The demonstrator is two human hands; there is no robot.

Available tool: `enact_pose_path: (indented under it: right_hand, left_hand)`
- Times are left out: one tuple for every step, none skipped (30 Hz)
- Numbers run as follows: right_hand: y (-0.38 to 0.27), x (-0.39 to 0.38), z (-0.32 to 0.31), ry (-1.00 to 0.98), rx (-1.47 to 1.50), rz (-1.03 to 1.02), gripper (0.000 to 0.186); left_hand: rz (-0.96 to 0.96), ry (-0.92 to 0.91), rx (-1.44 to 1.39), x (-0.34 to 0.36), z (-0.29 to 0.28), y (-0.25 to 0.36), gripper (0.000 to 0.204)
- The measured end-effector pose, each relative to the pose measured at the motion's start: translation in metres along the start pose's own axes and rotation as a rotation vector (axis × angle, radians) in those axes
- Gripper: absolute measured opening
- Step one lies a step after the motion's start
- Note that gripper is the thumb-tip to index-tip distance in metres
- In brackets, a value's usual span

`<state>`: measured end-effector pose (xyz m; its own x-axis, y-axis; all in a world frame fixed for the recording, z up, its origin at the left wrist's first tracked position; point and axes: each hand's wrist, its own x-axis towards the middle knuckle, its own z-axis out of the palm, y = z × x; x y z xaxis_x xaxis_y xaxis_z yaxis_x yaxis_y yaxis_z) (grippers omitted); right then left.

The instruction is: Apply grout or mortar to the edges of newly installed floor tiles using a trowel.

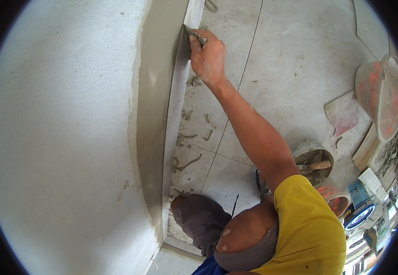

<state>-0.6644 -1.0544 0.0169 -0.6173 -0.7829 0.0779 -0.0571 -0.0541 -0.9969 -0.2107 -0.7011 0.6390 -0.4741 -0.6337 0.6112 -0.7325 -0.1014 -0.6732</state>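
Note:
My right hand [209, 56], at the end of a bare arm reaching up from a yellow sleeve, is closed round a thin dark scraper [193, 34]. The scraper's edge meets the top of a pale skirting strip [175, 103] along the wall's foot. Directly above that strip runs a smooth grey-brown band of mortar [155, 89], with a ragged upper edge against the white wall [66, 119]. Part of the scraper is hidden by my fingers. My left hand is not in view.
Mortar crumbs [190, 162] lie on the grey floor tiles [290, 64] beside the skirting. To the right are a round bucket [306, 149] holding a wooden-handled tool [319, 165], a large stained tub [371, 87] and a tile piece [342, 111]. My bent knees [247, 229] are below.

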Motion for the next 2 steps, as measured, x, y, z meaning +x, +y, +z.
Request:
enact_pose_path:
  right_hand:
    - [0.0016, 0.0084, 0.0006, 0.003, -0.002, -0.003, 0.019]
    - [-0.0006, 0.0175, 0.0025, 0.019, -0.012, 0.033, 0.019]
  left_hand:
    - [-0.036, -0.017, -0.012, -0.0012, -0.0001, -0.0004, 0.062]
    - [-0.034, -0.013, -0.01, -0.0017, -0.0029, -0.0073, 0.062]
